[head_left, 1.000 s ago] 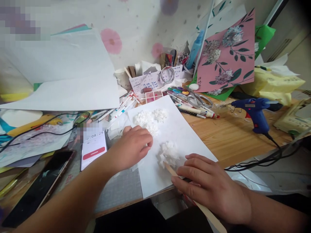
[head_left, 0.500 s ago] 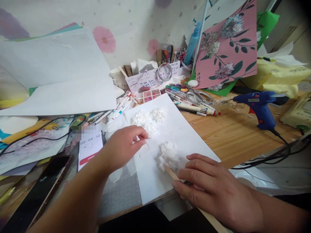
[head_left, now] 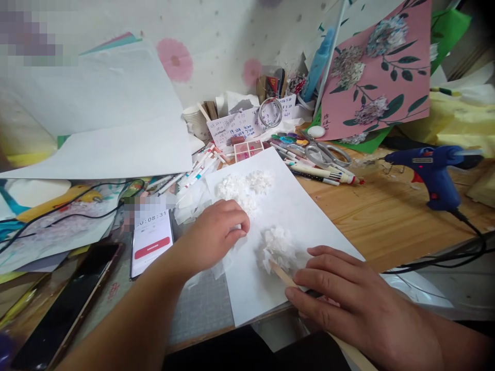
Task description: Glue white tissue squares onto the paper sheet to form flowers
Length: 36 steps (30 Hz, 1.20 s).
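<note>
The pale wooden stick [head_left: 282, 274] slants across the near end of a white paper sheet [head_left: 319, 226], its long axis running from the person's lower right up toward the left, tip pointing away from them. That tip meets the near-left edge of a ruffled white paper clump [head_left: 280, 245]. The right hand [head_left: 344, 296] has its grip closed around the stick, thumb below and fingers laid over the top. The left hand [head_left: 218, 234] hangs over the sheet's left edge, its fingers curled and the thumb near the forefinger; I can't make out whether that grip pinches anything. Just beyond it, more white ruffled pieces [head_left: 234, 188] lie on the sheet. A blue glue gun [head_left: 436, 170] stands well to the right on the wooden surface [head_left: 348, 211].
</note>
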{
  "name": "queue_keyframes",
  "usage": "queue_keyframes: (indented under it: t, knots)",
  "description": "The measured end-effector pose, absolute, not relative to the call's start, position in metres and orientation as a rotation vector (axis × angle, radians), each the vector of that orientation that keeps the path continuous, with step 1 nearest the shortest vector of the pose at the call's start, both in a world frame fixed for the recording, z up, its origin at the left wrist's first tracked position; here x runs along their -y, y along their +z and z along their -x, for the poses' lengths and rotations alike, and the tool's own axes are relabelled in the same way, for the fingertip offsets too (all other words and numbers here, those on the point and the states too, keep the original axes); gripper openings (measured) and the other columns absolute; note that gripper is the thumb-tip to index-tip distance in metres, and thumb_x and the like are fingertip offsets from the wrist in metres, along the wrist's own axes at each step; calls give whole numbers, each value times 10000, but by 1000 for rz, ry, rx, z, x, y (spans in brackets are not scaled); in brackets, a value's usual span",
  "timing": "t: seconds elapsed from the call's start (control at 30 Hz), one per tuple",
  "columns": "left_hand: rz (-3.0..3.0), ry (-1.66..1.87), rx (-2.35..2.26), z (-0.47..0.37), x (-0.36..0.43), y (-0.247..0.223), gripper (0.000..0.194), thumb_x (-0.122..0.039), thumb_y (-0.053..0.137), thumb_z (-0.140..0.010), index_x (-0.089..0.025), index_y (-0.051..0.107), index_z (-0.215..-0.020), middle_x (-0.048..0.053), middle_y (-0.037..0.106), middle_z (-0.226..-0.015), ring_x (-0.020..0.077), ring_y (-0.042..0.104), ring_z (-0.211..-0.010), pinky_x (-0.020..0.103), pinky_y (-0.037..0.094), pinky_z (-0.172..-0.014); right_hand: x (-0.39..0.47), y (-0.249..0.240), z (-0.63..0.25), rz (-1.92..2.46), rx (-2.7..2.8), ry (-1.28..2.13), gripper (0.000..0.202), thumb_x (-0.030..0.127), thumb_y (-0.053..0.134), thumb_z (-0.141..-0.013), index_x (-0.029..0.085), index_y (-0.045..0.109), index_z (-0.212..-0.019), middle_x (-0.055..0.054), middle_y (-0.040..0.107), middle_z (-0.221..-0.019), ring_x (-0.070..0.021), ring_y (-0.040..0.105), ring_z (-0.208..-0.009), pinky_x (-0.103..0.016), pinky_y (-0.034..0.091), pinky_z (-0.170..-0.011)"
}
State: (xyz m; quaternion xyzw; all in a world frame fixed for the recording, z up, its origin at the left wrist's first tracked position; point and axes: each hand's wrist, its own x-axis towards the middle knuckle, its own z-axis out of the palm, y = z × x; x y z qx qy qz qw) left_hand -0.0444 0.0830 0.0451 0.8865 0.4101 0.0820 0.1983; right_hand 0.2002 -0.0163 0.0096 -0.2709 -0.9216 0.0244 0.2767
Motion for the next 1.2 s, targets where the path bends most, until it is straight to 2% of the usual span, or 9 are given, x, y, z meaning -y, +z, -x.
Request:
queue_keyframes:
  t: [0.17, 0.27, 0.4, 0.53, 0.7, 0.83, 0.97, 1.2]
  knots:
    - [-1968, 490, -1090, 25, -62, 56, 79, -248, 546, -814, -207, 573, -752, -23, 613, -748, 138, 556, -716, 254, 440, -662, 17, 12, -199, 743, 2460, 5, 276, 151, 424, -945, 159, 664, -1079, -67, 705, -916, -205, 627, -805, -436, 494, -864]
    - [-1833, 505, -1048, 10, -50, 51, 49, -218, 566, -784, -201, 582, -741, -21, 614, -718, 130, 549, -677, 241, 434, -617, 17, 12, -198, 749, 2459, -3, 254, 151, 444, -939, 154, 671, -1052, -64, 706, -905, -202, 625, -791, -427, 502, -837]
    - [-1909, 426, -1126, 2, -46, 37, 97, -130, 567, -767, -203, 601, -713, -50, 600, -669, 104, 532, -639, 217, 412, -602, 17, 12, -197, 754, 2462, 13, 233, 141, 457, -933, 153, 672, -1022, -51, 703, -886, -187, 615, -772, -416, 504, -839]
    - [-1926, 412, -1167, 5, -51, 27, 87, -141, 583, -773, -204, 609, -719, -58, 598, -657, 95, 525, -617, 205, 393, -575, 18, 14, -198, 757, 2444, 29, 198, 146, 504, -913, 152, 659, -1036, -60, 704, -900, -192, 628, -806, -437, 489, -885]
    - [-1915, 368, -1193, 10, -57, 28, 80, -151, 566, -777, -201, 617, -742, -42, 618, -698, 109, 540, -648, 212, 394, -584, 26, 18, -204, 748, 2279, 116, 144, 160, 586, -863, 146, 646, -993, -36, 703, -821, -173, 635, -780, -420, 496, -910]
    - [-1968, 326, -1208, 11, -57, 33, 114, -115, 555, -761, -202, 624, -733, -52, 595, -662, 93, 511, -601, 201, 372, -559, 25, 26, -206, 785, 2199, 151, 192, 154, 480, -912, 126, 636, -1020, -78, 690, -852, -192, 632, -871, -365, 525, -847]
    - [-2033, 318, -1189, 11, -56, 33, 136, -90, 550, -751, -204, 620, -721, -62, 581, -645, 84, 491, -585, 199, 363, -566, 18, 29, -200, 828, 2244, 162, 170, 132, 494, -907, 135, 636, -1002, -84, 686, -875, -187, 629, -847, -300, 536, -711]
    - [-2153, 294, -1112, 13, -57, 31, 182, -38, 512, -732, -199, 594, -715, -59, 571, -699, 86, 498, -636, 206, 356, -604, 13, 16, -192, 861, 2285, 245, 196, 105, 519, -886, 125, 595, -1065, -95, 655, -904, -201, 587, -817, -340, 509, -679]
